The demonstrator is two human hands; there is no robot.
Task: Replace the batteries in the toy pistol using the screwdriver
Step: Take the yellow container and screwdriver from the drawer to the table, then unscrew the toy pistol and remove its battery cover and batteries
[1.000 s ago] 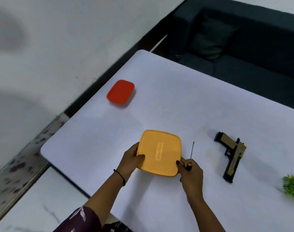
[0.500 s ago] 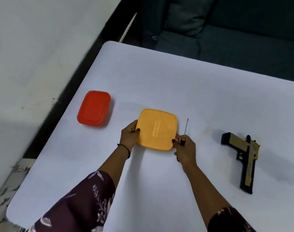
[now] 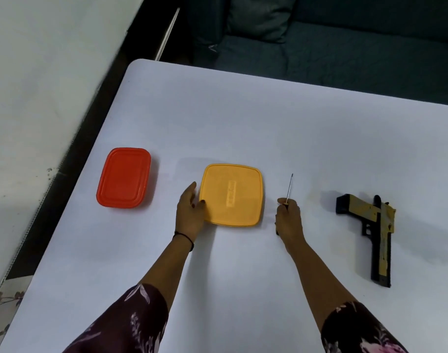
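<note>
Lowest in the frame, two dark floral sleeves [image 3: 121, 324] come in from the bottom edge, and bare forearms reach up from them over the white surface [image 3: 243, 123]. A thin black band [image 3: 185, 237] circles the left wrist.

The left hand [image 3: 189, 212] sits a little left of centre, against the left side of a yellow box [image 3: 232, 194] with a square lid and rounded corners. Its fingers lie fairly straight along that side and the thumb tip rests on the lid's edge. The hand is relaxed, not clenched.

The right hand [image 3: 289, 220] is just right of centre, apart from the yellow box, and is curled round the handle of the screwdriver [image 3: 289, 186]. The thin metal shaft sticks up out of the fist towards the top of the frame, and a dark end of the handle shows below the hand.

The toy pistol [image 3: 384, 238] lies flat on the surface at the right of the frame, well apart from the right hand. It is black and yellow, with its long part running down the frame and its short part pointing left. Neither hand touches it.

At centre left, near the surface's left edge, lies a red box [image 3: 123, 178] with its lid on, apart from the left hand.

Beyond the far edge of the surface, across the top of the frame, stands a dark sofa [image 3: 358, 47] with a cushion [image 3: 258, 16] on it
</note>
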